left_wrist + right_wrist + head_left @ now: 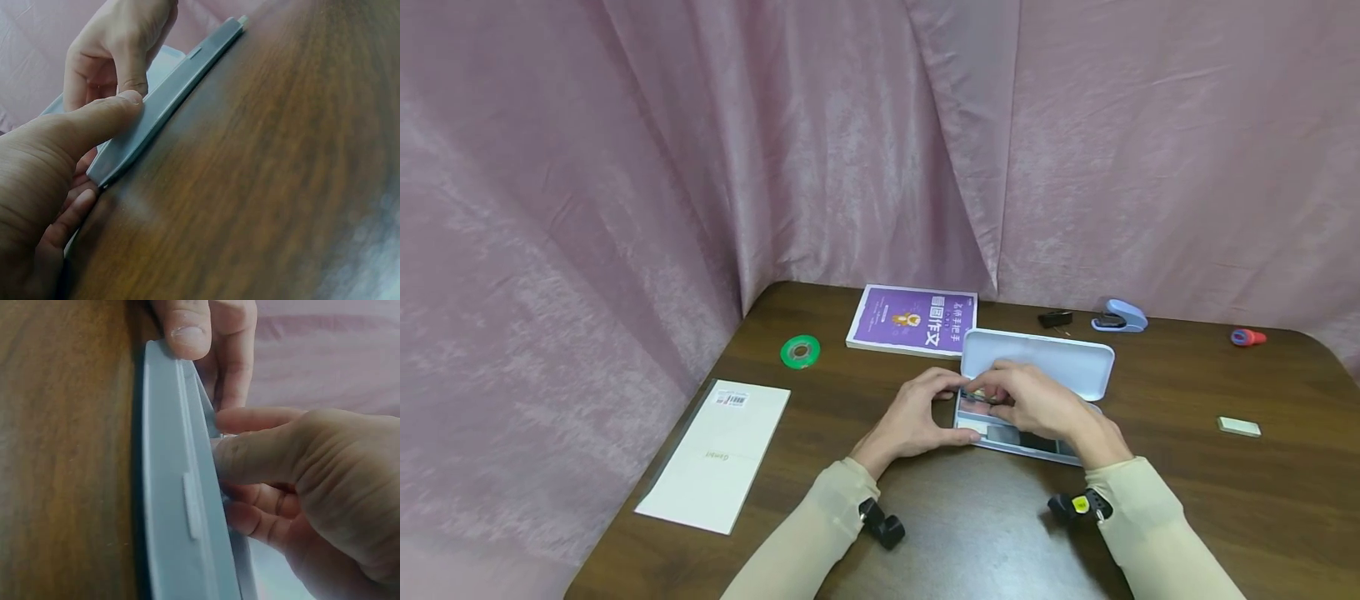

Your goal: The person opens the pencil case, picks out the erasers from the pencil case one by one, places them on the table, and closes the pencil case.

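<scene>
A light blue pencil case (1026,452) lies on the table, its lid (1078,360) raised at the back. My left hand (913,418) grips the left end of the case, thumb at the front corner and fingers round the far side. In the left wrist view that thumb rests on the rim of the case (172,103). My right hand (1037,404) reaches into the left part of the case with bent fingers. In the right wrist view its fingertips dip behind the case wall (164,456); I cannot tell whether they pinch anything.
Behind the case lie a purple book (880,321), a black clip-like object (1056,318) and a blue stapler (1123,315). A green tape roll (789,352) and white notepad (722,450) are to the left. Rightward are an eraser-like block (1238,427) and a red-and-blue object (1247,337).
</scene>
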Motion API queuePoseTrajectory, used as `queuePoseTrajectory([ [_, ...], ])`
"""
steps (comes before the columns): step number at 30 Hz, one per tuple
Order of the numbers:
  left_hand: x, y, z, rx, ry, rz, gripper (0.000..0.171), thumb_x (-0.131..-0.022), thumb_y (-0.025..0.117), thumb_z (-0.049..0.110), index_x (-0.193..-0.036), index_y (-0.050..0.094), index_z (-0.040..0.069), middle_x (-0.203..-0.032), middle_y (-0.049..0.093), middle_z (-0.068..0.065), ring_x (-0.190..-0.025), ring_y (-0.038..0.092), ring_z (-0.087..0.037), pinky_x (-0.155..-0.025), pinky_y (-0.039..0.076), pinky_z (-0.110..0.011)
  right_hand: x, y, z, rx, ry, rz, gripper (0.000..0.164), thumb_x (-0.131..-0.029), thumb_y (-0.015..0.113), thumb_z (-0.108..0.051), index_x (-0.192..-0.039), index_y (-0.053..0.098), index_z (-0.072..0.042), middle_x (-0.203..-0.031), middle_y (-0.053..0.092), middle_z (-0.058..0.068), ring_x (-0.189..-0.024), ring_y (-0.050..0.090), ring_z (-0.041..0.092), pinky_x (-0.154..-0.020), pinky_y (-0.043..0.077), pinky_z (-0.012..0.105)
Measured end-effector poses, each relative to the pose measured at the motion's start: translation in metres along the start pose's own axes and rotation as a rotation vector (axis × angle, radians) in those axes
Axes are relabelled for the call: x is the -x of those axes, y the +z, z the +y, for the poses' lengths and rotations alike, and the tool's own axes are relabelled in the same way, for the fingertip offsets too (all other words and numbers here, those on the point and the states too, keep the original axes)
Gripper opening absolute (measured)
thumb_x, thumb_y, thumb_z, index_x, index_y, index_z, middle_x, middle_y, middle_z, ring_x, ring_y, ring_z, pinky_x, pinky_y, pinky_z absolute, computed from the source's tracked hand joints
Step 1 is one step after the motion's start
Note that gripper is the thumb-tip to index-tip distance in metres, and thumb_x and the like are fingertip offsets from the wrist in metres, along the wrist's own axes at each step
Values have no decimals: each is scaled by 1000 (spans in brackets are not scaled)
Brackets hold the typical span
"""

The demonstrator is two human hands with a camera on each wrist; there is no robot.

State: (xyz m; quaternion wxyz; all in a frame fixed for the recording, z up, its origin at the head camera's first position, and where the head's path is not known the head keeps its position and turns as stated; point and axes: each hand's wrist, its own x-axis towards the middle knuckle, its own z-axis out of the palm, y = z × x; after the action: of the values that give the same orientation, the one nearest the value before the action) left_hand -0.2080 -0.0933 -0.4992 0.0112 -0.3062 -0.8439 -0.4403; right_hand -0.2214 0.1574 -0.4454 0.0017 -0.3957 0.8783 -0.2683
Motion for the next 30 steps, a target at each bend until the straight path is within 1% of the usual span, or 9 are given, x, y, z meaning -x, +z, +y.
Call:
queuePoseTrajectory([
  [6,-2,0,1,1,9,-2,76,-82,103,34,-145,69,9,-143,66,-2,-130,63,-12,-114,54,-20,-3,-6,-5,30,3,-55,43,-92,77,13,-128,83,-11,-104,69,3,-88,64,17,-74,56,26],
  [14,-1,0,-1,9,12,-1,75,-81,103,32,-144,70,9,-141,67,-2,-130,64,-13,-114,55,-20,-5,-3,-3,15,18,-64,46,-90,79,13,-128,83,-12,-102,67,2,-85,61,17,-71,54,26],
  [20,0,0,-1,15,7,3,75,-81,104,31,-144,70,9,-142,66,-1,-130,64,-13,-113,55,-21,-6,3,2,29,-7,-43,43,-91,79,12,-126,84,-13,-104,69,1,-87,62,14,-73,55,27],
  [26,0,-1,0,12,4,3,75,-82,103,31,-145,69,8,-143,66,-3,-131,64,-13,-114,55,-21,-5,1,4,-35,2,-34,39,-95,77,10,-124,85,-15,-105,71,0,-91,64,14,-77,57,28],
  [30,-1,0,0,8,5,-2,76,-82,103,32,-145,69,8,-143,66,-3,-131,64,-14,-114,54,-20,-3,-1,5,-104,-3,-8,31,-100,77,5,-122,86,-15,-108,75,-2,-97,68,14,-82,59,30],
])
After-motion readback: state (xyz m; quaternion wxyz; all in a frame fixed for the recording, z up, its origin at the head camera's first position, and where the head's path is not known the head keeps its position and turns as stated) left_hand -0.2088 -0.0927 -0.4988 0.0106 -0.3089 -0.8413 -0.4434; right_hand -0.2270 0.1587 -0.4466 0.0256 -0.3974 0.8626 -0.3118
